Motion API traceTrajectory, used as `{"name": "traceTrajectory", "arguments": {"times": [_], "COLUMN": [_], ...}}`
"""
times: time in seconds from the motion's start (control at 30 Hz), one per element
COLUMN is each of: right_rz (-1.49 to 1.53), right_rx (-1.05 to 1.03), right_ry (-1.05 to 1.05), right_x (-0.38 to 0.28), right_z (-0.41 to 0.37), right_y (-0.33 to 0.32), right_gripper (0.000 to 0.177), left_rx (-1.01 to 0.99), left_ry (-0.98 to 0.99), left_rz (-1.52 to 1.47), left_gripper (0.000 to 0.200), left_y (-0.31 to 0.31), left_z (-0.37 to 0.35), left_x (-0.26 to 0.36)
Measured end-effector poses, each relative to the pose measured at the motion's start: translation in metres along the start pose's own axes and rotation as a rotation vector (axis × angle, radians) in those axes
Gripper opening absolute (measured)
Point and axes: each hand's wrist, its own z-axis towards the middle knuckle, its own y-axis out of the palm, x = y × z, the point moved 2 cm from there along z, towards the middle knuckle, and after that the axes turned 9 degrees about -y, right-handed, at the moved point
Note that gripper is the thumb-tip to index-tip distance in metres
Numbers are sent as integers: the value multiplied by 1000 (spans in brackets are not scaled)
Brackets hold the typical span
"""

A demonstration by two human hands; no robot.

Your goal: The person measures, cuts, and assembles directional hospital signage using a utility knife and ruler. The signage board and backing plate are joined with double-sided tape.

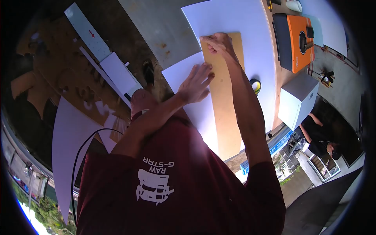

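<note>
On the table (279, 80), white sheets (256, 43) underlie a brown board (225, 103).

Flat white sheet (231, 17) — cut off by top edge. Right hand (220, 44): palm hidden. Orange-and-black rectangular box (293, 29) — small lettering unreadable from here.

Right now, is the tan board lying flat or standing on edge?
Flat: the tan board shows its broad face atop the white sheet.
</note>
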Motion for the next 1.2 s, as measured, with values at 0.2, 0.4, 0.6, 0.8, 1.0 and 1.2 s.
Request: {"name": "traceTrajectory", "arguments": {"times": [0.2, 0.4, 0.6, 0.8, 1.0, 1.2], "right_rz": [11, -37, 51, 4, 113, -204], "right_rx": [21, -17, -2, 9, 26, 462], "right_ry": [35, 58, 31, 51, 2, -381], "right_x": [-4, 2, 5, 0, 20, 16], "right_z": [-2, 6, 1, -1, 1, -29], "right_y": [3, 4, 2, 3, 6, 41], "right_gripper": [45, 43, 43, 44, 36, 17], "left_rx": [1, 3, -2, 8, -2, 18], "left_ry": [5, 7, 2, 8, 3, 12], "left_rz": [-13, -4, -3, -13, -22, 26], "left_gripper": [67, 67, 67, 68, 68, 61], "left_y": [2, 4, 6, 7, 5, 2], "left_z": [-1, -1, -1, -1, 0, 1], "left_x": [-2, -1, -2, -3, -2, -1]}}
